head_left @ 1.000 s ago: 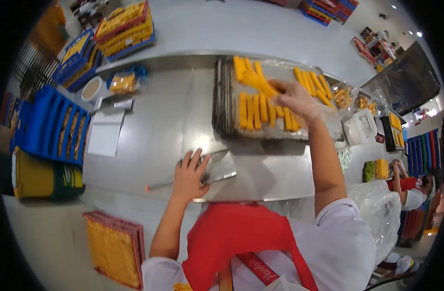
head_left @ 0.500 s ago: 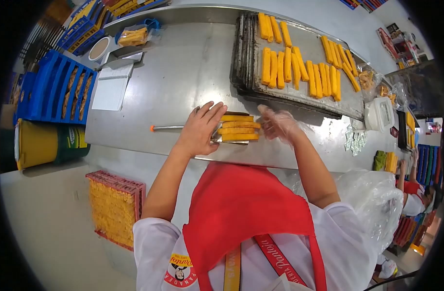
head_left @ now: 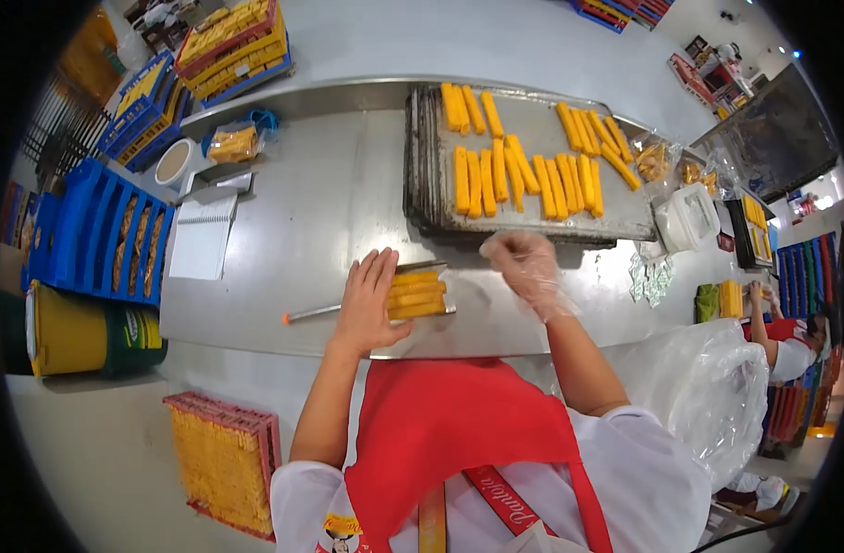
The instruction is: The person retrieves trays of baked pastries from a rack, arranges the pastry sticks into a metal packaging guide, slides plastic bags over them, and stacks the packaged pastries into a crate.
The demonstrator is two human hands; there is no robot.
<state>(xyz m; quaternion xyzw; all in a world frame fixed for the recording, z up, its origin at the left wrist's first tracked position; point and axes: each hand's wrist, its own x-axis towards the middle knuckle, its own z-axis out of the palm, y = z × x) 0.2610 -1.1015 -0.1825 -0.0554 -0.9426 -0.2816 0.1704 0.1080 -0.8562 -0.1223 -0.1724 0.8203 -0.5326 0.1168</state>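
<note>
My bare left hand [head_left: 371, 300] lies across the left part of a narrow metal tray [head_left: 450, 310], fingers stretched along the far side and thumb on the near side, gripping it. Several yellow breadsticks [head_left: 416, 297] lie side by side in the tray, their left ends hidden under that hand. A thin metal rod [head_left: 316, 314] with an orange tip sticks out to the left. My right hand [head_left: 525, 267], in a clear plastic glove, is off to the right of the tray, fingers curled together with no breadstick showing in them. Beyond it, more breadsticks [head_left: 487, 182] lie on a baking sheet [head_left: 542, 120].
The baking sheet tops a dark stack on the steel table [head_left: 302, 184]. At left are a notebook [head_left: 200, 241], a bagged pack of sticks [head_left: 234, 144] and a blue crate [head_left: 76, 226]. A white tub [head_left: 689, 219] stands right. Another person [head_left: 779, 339] works at far right.
The view has tilted, so the table sits lower. My right hand has moved from the breadsticks' right ends, away toward the baking sheet. The sticks sit further left within the tray.
</note>
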